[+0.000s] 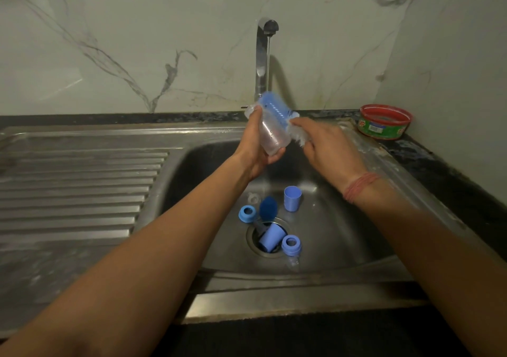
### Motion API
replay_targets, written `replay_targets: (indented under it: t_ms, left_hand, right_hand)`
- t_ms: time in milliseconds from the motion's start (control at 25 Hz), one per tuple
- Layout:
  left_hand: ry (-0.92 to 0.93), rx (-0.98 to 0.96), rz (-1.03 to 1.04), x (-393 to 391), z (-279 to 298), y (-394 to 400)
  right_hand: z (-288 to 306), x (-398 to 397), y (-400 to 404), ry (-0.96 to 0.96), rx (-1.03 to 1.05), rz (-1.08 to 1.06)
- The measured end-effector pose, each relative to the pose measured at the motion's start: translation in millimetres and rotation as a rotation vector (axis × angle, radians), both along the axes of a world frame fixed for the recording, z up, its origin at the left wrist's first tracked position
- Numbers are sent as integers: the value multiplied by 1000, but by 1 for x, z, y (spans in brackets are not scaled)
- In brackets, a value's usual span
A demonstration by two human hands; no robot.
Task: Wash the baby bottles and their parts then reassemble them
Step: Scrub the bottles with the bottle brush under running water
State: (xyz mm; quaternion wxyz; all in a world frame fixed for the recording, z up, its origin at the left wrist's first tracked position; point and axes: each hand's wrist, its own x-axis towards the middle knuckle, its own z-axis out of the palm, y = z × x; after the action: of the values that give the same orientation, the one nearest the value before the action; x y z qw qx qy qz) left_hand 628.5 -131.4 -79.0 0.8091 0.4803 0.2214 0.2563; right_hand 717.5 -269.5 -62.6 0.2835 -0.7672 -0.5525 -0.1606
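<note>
The left hand [256, 148] holds a clear bottle [270, 129] under the tap [263, 55]; at its 3 o'clock, the right hand [326, 148] grips a brush [295, 131].

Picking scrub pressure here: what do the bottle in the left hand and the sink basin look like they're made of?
The bottle, gripped by the left hand, looks like clear, slightly frosted plastic: the blue brush shows through its wall. The sink basin looks like brushed stainless steel: grey and dully reflective, with a ribbed drainboard beside it. Neither material is certain from looks alone.
</note>
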Motion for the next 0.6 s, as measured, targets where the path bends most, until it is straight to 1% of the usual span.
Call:
replay_targets:
  t_ms: [40, 160, 200, 280, 440, 520, 600]
  left_hand:
    - [3, -19, 23, -1, -2, 3]
    - [-91, -104, 33, -9, -6, 10]
    - [-124, -136, 15, -12, -5, 11]
    - [-162, -175, -31, -14, -1, 9]
    - [-73, -51, -72, -8, 3, -1]
    - [-64, -50, -77, -6, 4, -1]
    - [-82, -65, -39, -6, 1, 2]
  right_hand:
    - [2, -6, 2, -2, 9, 31]
    - [3, -27, 5, -3, 37, 132]
    - [3, -29, 5, 2, 46, 142]
    - [4, -23, 5, 31, 53, 97]
    - [2, 3, -1, 54, 17, -53]
    - [3, 2, -2, 71, 18, -47]
    - [4, -11, 0, 67, 29, 15]
